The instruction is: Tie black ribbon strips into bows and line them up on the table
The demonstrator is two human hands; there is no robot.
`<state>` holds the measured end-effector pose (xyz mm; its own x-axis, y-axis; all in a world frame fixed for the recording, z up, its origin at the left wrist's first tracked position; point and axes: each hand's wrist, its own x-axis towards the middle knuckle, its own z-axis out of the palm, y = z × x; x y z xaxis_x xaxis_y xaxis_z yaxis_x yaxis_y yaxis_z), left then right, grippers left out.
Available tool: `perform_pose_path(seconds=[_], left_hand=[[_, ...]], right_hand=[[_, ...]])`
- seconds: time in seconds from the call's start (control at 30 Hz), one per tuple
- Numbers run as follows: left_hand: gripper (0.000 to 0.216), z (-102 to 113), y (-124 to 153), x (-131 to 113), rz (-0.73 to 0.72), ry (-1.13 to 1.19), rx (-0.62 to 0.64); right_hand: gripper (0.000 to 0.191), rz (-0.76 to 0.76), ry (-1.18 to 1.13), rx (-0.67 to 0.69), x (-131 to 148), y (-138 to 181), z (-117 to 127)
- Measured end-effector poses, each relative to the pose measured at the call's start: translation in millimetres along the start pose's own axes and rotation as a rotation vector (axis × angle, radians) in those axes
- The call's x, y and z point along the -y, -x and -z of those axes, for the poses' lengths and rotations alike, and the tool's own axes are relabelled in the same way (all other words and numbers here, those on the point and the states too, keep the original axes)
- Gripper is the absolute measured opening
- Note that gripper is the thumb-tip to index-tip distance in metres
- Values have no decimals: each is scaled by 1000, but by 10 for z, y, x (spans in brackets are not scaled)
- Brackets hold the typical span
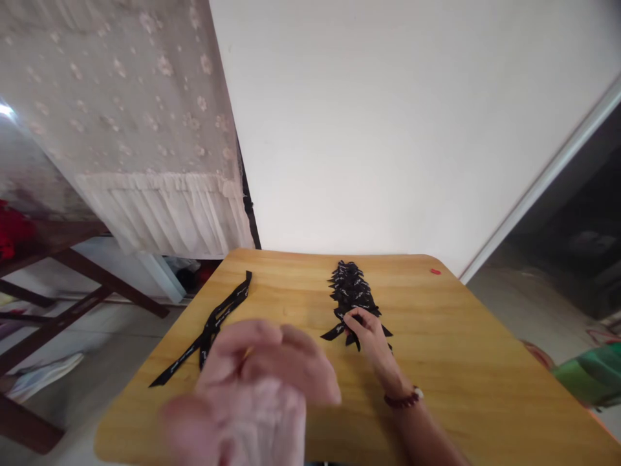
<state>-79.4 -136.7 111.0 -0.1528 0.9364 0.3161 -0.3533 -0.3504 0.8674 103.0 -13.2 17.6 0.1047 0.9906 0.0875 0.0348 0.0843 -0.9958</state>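
A row of black ribbon bows (350, 288) lies down the middle of the wooden table (460, 362). My right hand (369, 330) rests at the near end of that row, fingers pinched on the nearest black bow (342, 327). My left hand (252, 395) is raised close to the camera, large and blurred, fingers curled inward; something small and yellowish shows between them, too blurred to name. Loose black ribbon strips (213, 323) with pale lettering lie on the table's left part, just beyond the left hand.
A small red object (435, 272) sits near the table's far right corner. A white wall stands behind the table. A lace cloth (145, 142) hangs at the left above a dark wooden frame (72, 285). Green fabric (592, 375) shows at the right edge.
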Motion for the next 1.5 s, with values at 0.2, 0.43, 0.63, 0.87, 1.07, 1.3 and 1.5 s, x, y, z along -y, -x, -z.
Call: perform_pose_path(seconds=[0.2, 0.43, 0.63, 0.87, 1.07, 1.3, 1.5], left_hand=[[20, -360, -713, 315, 262, 8, 27], [32, -166, -939, 1239, 596, -66, 122], [28, -234, -903, 1476, 673, 22, 244], [18, -187, -846, 1637, 579, 77, 226], [19, -183, -865, 1627, 579, 109, 163], [19, -158, -878, 1625, 567, 86, 159], [23, -161, -881, 1607, 599, -62, 161]], right_hand=[[24, 19, -36, -8, -12, -12, 1], [19, 137, 82, -99, -55, -39, 20], [20, 135, 111, -73, -128, -73, 18], [25, 103, 54, -16, -54, -33, -35], [37, -29, -46, -24, -16, 4, -4], [26, 25, -32, 115, 44, 15, -32], [19, 35, 67, 86, -16, -12, -34]])
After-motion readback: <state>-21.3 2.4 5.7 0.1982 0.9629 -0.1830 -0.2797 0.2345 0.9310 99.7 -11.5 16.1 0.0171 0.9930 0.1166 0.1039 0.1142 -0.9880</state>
